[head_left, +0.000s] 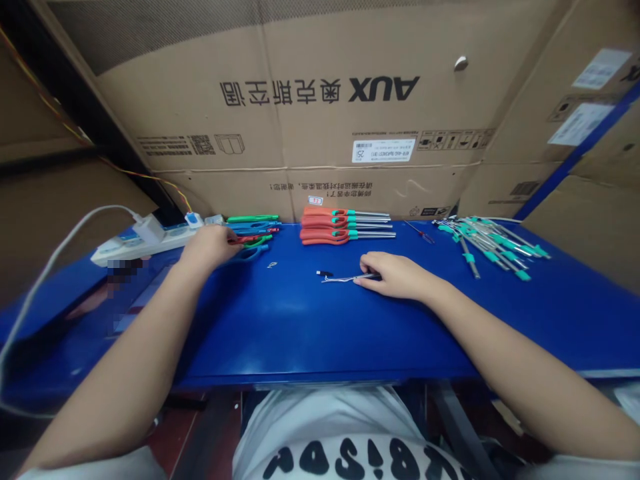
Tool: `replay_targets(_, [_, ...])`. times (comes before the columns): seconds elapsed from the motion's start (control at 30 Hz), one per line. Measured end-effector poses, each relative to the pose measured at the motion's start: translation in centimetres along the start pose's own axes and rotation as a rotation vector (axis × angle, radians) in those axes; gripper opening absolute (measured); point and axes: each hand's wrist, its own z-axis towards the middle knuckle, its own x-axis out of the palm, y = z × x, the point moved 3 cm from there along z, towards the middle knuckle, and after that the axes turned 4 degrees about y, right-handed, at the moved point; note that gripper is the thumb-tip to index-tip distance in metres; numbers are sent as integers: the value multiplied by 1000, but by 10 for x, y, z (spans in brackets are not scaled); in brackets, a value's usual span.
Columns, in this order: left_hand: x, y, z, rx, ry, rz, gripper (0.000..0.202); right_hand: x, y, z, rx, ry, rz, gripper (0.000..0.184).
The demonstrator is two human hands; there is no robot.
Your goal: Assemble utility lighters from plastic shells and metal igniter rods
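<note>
My left hand (213,247) is at the table's far left, its fingers curled over a row of plastic lighter handles. Under and beside the fingertips lie a red handle (260,232), a green one (263,241) and a blue one (256,252); the fingertips are partly hidden. Nearer the middle, my right hand (393,275) is closed on a thin metal lighter tube (369,275). Thin wires (337,279) and a small black part (325,273) stick out to its left. The rest of the tube is hidden in the palm.
Several orange lighters (325,237) lie stacked at the back. A screwdriver (425,235) and a pile of metal tubes with teal pieces (490,247) lie right. A small metal piece (272,265) rests mid-table. A power strip (130,247) stands left; cardboard (300,133) walls the back.
</note>
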Motion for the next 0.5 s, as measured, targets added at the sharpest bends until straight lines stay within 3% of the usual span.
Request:
replay_targets(0.17, [2, 3, -1, -49, 75, -8, 39, -5, -1, -2, -8, 15, -35, 22])
replay_targets(0.37, [-1, 1, 2, -293, 252, 61, 25, -7, -5, -1, -78, -12, -113, 26])
replay_targets(0.5, [-11, -8, 6, -440, 371, 104, 14, -9, -6, 0, -104, -128, -133, 24])
